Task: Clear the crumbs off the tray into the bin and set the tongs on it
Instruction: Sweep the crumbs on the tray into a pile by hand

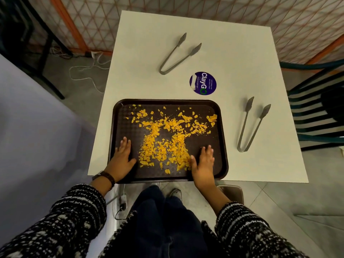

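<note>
Both hands lie flat on the tray (167, 100), fingers straight, gripping nothing. The left hand (122, 157) covers the near-left rim; the right hand (203, 162) lies near-right, its thumb edge touching the crumbs (167, 138). The orange crumbs spread between the hands and past the fingertips toward the far rim. The near tongs (250, 127) lie on the table (242, 53), well right of the right hand. The far tongs (175, 56) lie beyond the tray, past a round purple sticker (202, 83). A dark rimmed object (232, 192) shows behind the right forearm, half hidden; cannot tell what it is.
</note>
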### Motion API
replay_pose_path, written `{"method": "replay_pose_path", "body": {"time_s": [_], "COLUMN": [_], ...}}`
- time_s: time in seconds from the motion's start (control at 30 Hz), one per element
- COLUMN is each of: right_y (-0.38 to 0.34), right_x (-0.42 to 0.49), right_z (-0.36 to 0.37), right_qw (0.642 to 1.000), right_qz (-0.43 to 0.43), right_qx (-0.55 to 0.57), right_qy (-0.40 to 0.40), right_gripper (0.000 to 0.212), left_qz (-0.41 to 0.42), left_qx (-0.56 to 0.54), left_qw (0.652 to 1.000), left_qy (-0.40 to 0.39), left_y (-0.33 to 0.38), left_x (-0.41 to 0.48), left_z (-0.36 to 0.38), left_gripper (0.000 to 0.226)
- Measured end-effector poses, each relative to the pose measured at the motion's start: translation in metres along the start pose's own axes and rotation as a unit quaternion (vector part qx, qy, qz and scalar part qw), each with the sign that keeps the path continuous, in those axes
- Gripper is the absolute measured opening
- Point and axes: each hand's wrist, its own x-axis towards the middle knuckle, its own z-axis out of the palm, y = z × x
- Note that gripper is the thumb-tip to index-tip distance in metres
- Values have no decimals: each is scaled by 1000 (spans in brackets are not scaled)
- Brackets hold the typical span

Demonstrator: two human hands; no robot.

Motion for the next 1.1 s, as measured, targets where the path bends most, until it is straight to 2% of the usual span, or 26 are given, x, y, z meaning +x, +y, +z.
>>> {"method": "replay_pose_path", "body": {"time_s": [0.07, 0.17, 0.23, 0.3, 0.37, 0.43, 0.5, 0.57, 0.63, 0.67, 0.8, 0.97, 1.03, 1.1], "right_y": [3, -10, -22, -34, -45, -47, -39, -21, -3, 3, 0, -35, -42, -44], "right_x": [-2, -2, 0, 0, -3, -6, -4, 2, 10, 13, 20, 10, 6, 2], "right_z": [1, 13, 23, 33, 37, 34, 25, 12, -2, -6, 1, 23, 25, 23], "right_qw": [997, 997, 998, 999, 993, 988, 994, 998, 994, 993, 998, 990, 986, 993], "right_qz": [77, 78, 51, -12, -83, -117, -91, -7, 77, 92, 47, -110, -117, -66], "right_qx": [7, -8, -29, -25, 26, 70, 65, 39, 31, 26, -30, 8, 55, 85], "right_qy": [10, 0, -17, -43, -74, -73, -19, 51, 71, 62, 16, -91, -104, -57], "right_gripper": [69, 71, 72, 73, 73, 72, 71, 71, 71, 71, 72, 71, 70, 69], "left_qz": [1, -2, -4, -4, -1, 3, 5, 1, -2, -3, -5, 1, 0, 1], "left_qx": [1, 1, -1, -5, -9, -6, -3, 5, 14, 16, 11, 22, 25, 26], "left_qw": [1000, 1000, 1000, 1000, 1000, 1000, 1000, 1000, 1000, 1000, 1000, 1000, 1000, 1000], "left_qy": [1, -5, -11, -16, -18, -14, -8, -3, 0, 0, -5, -8, -6, -1], "left_y": [0, 1, 1, 0, -1, -2, -2, -1, 0, 0, 1, -2, -1, 0], "left_x": [0, 0, 1, 1, 1, 0, 0, 0, -1, -1, -1, 1, 0, 0], "left_z": [0, -1, -2, -3, -3, -2, -2, -1, -1, -1, -2, -2, -1, -1], "left_gripper": [75, 74, 74, 73, 72, 72, 72, 72, 72, 72, 71, 73, 73, 73]}}
